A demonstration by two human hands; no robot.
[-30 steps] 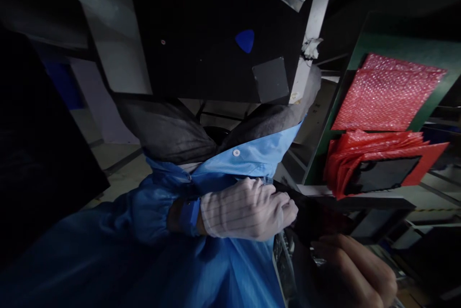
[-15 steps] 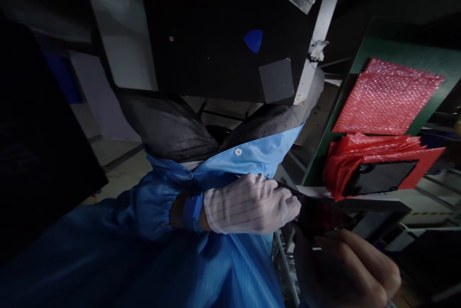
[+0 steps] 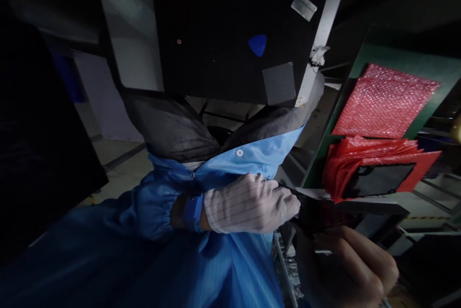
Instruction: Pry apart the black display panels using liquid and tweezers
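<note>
My left hand (image 3: pixel 252 204), in a striped white glove with a blue wrist strap, is closed on the near edge of a dark, thin, flat panel (image 3: pixel 317 209). The panel reaches away to the right and its outline fades into the dark. My right hand (image 3: pixel 355 262) is bare, with bent fingers, at the panel's right part. Its fingertips come together in shadow, so I cannot make out what they pinch, if anything.
Red bubble-wrap sheets (image 3: pixel 389 99) and a stack of red bubble bags (image 3: pixel 340 164) with a dark framed screen (image 3: pixel 380 180) lie on a green surface (image 3: pixel 425 92) at right. The black table (image 3: pixel 209 5) bears a blue pick (image 3: pixel 258 45), a grey square (image 3: pixel 279 83) and a metal piece (image 3: pixel 304 6).
The view has shifted slightly, so the table things sit a little further right and lower. Both hands stay nearly where they were, the right fingers shifting very slightly.
</note>
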